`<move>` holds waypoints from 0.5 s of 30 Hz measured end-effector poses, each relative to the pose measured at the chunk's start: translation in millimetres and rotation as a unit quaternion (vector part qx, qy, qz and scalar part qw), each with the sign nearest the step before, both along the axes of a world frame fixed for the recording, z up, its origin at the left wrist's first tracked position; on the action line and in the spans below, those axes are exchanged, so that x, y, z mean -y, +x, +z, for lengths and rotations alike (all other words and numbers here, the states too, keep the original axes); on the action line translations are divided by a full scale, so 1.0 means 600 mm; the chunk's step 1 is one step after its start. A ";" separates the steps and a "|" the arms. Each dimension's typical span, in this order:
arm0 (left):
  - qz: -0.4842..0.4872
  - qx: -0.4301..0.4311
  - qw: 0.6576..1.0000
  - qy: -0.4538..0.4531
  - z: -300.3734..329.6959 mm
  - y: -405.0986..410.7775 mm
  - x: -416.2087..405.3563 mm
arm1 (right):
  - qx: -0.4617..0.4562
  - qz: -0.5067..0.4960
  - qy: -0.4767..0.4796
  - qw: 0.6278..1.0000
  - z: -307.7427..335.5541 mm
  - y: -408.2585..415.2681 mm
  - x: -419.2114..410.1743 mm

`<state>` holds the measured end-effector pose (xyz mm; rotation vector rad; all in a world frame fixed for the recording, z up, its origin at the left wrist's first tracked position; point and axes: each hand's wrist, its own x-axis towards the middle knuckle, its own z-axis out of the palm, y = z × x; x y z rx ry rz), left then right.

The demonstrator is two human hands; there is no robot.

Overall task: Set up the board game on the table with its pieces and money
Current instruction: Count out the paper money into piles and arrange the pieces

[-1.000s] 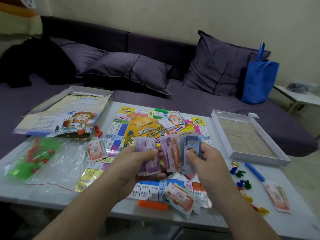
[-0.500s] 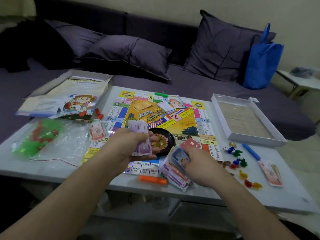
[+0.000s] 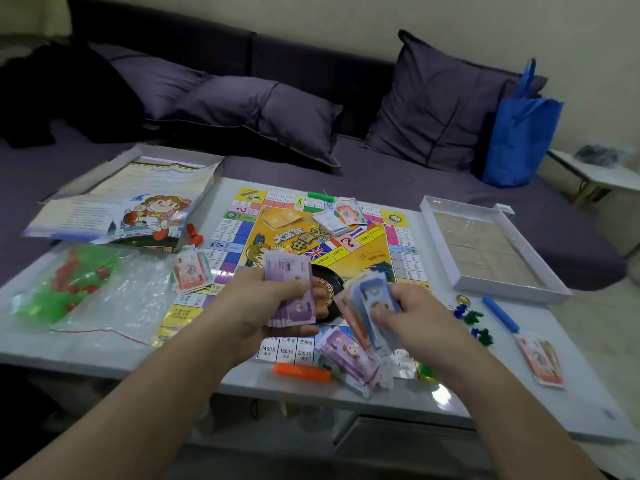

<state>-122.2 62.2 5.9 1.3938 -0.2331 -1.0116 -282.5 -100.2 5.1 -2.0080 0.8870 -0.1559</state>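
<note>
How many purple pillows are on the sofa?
3. A flat purple pillow lies at the left, a second purple pillow lies in the middle overlapping it, and a big purple pillow stands upright at the right beside the blue bag. More could be hidden.

a blue tote bag (image 3: 519,133) leans on the purple sofa (image 3: 381,174) beside three cushions (image 3: 440,105).

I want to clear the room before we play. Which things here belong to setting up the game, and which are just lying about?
Belongs to the game:
game board
purple notes in the left hand
mixed notes in the right hand
roulette wheel
small pawns
box tray

Just lying about:
blue bag
cushions
black cloth
</note>
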 end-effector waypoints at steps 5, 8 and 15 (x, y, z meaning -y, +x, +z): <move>-0.017 -0.025 0.999 -0.022 0.000 -0.030 0.010 | 0.199 -0.037 0.200 0.959 0.007 0.006 -0.017; -0.048 -0.035 0.997 -0.043 0.001 -0.047 0.019 | 0.200 -0.050 0.166 0.964 -0.006 0.012 -0.027; -0.070 -0.071 0.990 -0.097 0.007 -0.057 0.033 | 0.188 -0.101 0.138 0.967 -0.012 0.004 -0.009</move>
